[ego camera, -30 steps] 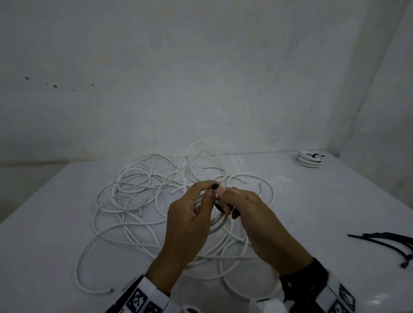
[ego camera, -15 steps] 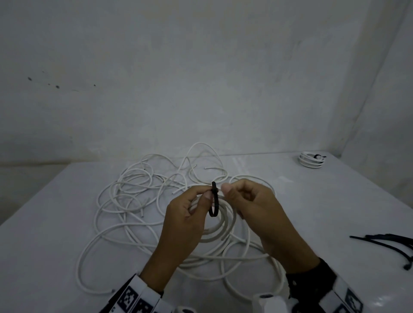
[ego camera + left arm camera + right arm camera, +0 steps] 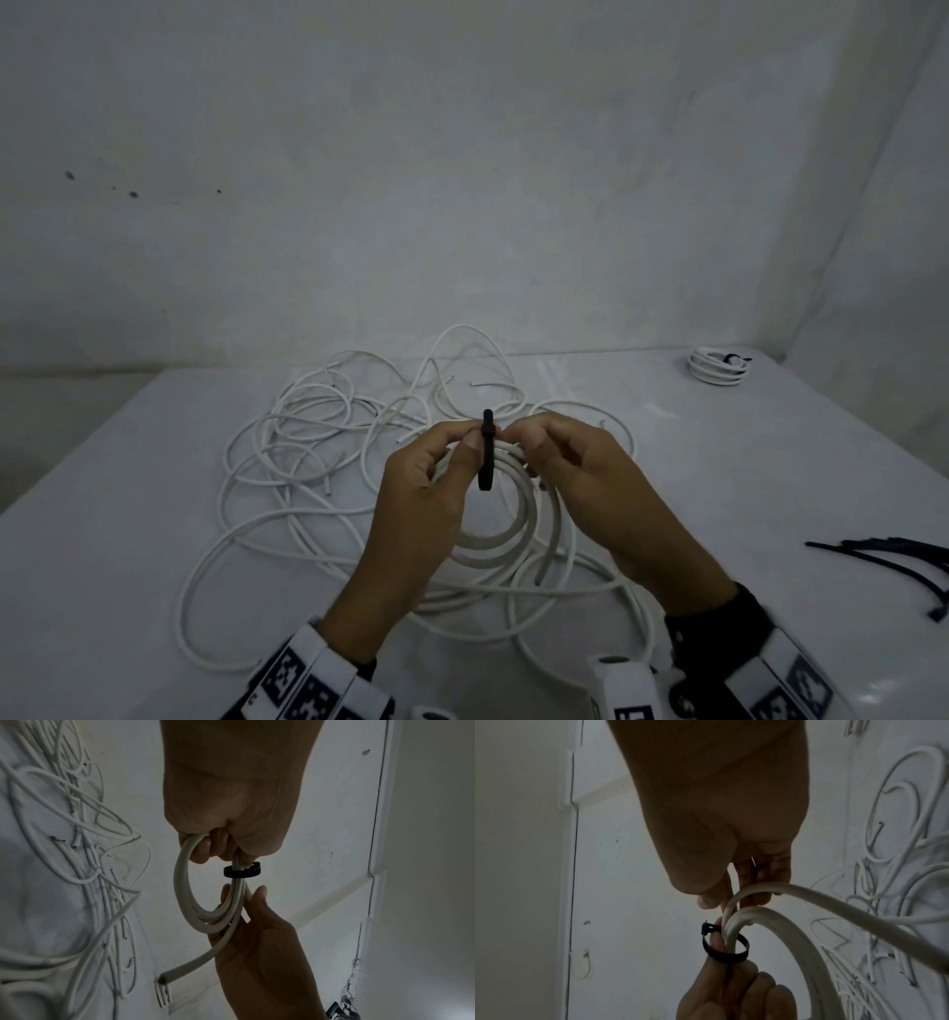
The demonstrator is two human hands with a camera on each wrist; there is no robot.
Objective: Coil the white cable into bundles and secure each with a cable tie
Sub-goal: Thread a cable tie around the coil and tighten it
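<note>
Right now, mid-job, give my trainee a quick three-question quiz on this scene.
1. True or false: the black tie already loops around the coil.
2. Where do the spare ties lie? A) far left B) near right C) on the floor
3. Fill in: a finished bundle sits at the table's far ____ corner.

Key: 1 true, the loop looks slack, with both hands on the coil. 2 B. 3 right.
</note>
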